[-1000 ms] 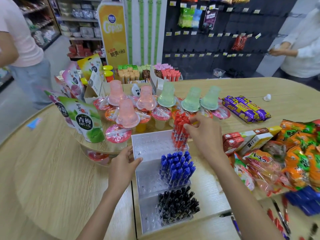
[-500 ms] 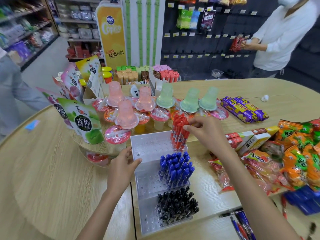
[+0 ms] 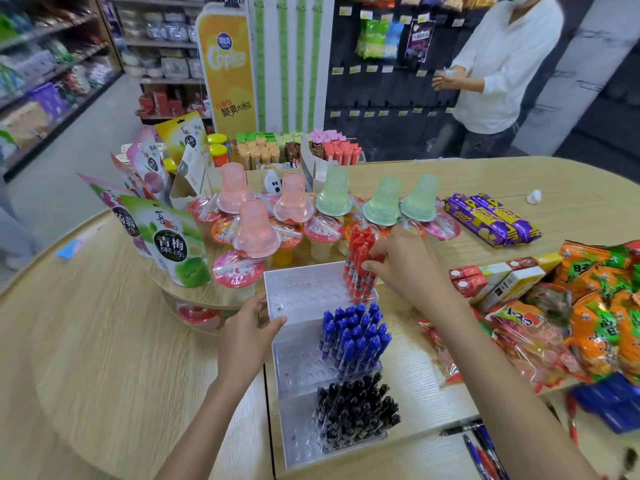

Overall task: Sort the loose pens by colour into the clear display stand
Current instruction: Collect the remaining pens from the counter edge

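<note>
While the left hand (image 3: 247, 329) grips the left wall of the stand (image 3: 301, 289), with its thumb laid over the edge of the middle step and its fingers curled round the outside, the right hand (image 3: 403, 268) reaches to the far tier. Its thumb and fingertips (image 3: 384, 252) are pinched together on the red pens (image 3: 355, 258), near their caps; whether they hold one pen or several I cannot tell.

The stand sits on the table (image 3: 104, 341), near the middle, in three steps rising toward the far side. Black pens (image 3: 356, 414) stand upright in the nearest tier, blue pens (image 3: 356, 337) in the middle and red pens in the farthest. Each cluster is packed at the right end, with bare holes to its left.

Loose pens (image 3: 481, 452), blue, red and black, lie flat on the table at the near right, just beside the right forearm. Jelly cups (image 3: 256, 233) stand just beyond the stand, and snack bags (image 3: 599, 306) are heaped at the right.
</note>
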